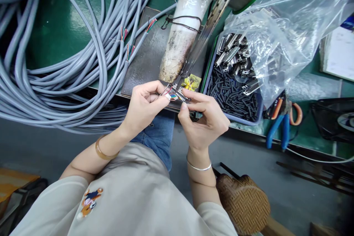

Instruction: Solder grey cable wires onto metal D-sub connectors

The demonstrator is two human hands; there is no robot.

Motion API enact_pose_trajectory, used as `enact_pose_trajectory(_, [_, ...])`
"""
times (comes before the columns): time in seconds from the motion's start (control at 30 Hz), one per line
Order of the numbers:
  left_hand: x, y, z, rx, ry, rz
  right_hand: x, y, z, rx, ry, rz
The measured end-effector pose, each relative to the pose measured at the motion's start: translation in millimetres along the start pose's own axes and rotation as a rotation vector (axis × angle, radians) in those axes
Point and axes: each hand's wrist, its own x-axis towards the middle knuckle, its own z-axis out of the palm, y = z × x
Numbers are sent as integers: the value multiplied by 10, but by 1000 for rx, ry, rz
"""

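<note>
My left hand [145, 105] is closed, its thumb and fingers pinching thin coloured wires [173, 97] at their stripped cable end. My right hand [204, 118] grips a small metal multi-pin connector [180, 94] between thumb and fingertips. The wires meet the connector's row of pins between both hands, but exactly which are joined is too small to tell. From above, the dark tip of a soldering iron [200, 40] comes down at the connector. Beside the iron lies a stained, white wrapped cylinder [184, 25] bound with dark wire.
Grey cables [102, 59] with bared coloured ends lie coiled to the left. A blue tray [258, 112] holds black sleeves [229, 94] and metal connectors [235, 53], partly under a clear plastic bag [290, 18]. Pliers [282, 125] lie to the right. A stool [243, 202] stands below.
</note>
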Motion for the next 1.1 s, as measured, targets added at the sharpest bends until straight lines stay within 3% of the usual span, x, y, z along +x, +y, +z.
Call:
enact_pose_trajectory(0.27, [-36, 19, 22, 48, 23, 48, 21, -33, -9, -38, 3, -21])
enact_pose_trajectory(0.53, [-47, 19, 1, 67, 10, -18, -64, -27, -12, -104, -10, -91])
enact_pose_trajectory(0.63, [-66, 51, 8, 79, 3, -44, -62, -20, -11, -35, 24, 0])
enact_pose_trajectory(0.77, [-98, 78, 5, 86, -7, -73, -49, -45, -20, 129, 24, 255])
enact_pose_trajectory(0.87, [-115, 57, -7, 71, 13, -60, -57, -68, -20, 164, 6, 317])
enact_pose_trajectory(1.1, [-102, -1, 2, 52, 54, 23, -77, -29, 4, 55, 2, 99])
